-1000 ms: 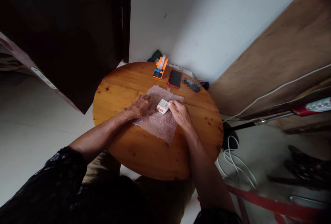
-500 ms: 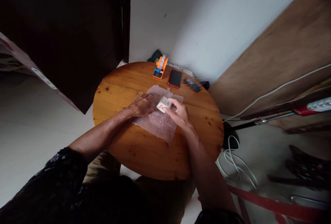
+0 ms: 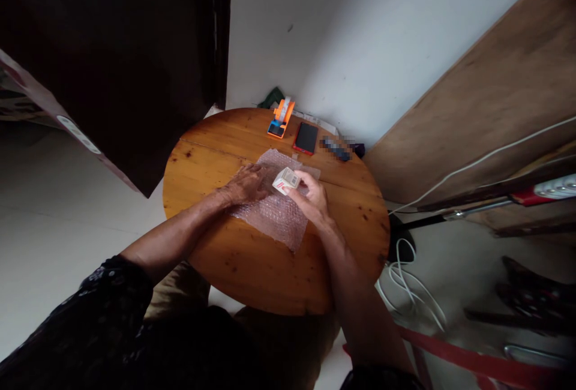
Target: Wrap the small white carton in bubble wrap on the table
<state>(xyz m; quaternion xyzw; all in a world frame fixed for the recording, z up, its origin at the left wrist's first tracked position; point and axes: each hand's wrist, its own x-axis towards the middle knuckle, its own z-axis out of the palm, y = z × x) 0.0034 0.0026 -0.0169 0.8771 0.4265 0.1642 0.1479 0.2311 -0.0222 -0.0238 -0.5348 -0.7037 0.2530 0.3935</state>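
A sheet of bubble wrap (image 3: 279, 219) lies flat on the round wooden table (image 3: 252, 276). My left hand (image 3: 246, 185) rests on its left part, fingers stretched out and holding nothing. Over the middle of the sheet, my right hand (image 3: 314, 197) grips a small white box (image 3: 286, 180) by its right side, between thumb and fingers. The box is tilted, with a barcode on its upper face and red print on the face toward me. Whether it touches the wrap I cannot tell.
Along the table's back stand an orange and blue tape dispenser (image 3: 281, 118), a phone with a red edge (image 3: 305, 138) and a dark, partly blurred object (image 3: 335, 149). A white wall rises behind. White cable (image 3: 414, 282) lies on the floor at right, near a red bar (image 3: 472, 357).
The white box has tipped slightly in my right hand, showing more of its near face. My left hand stays about where it was on the bubble wrap.
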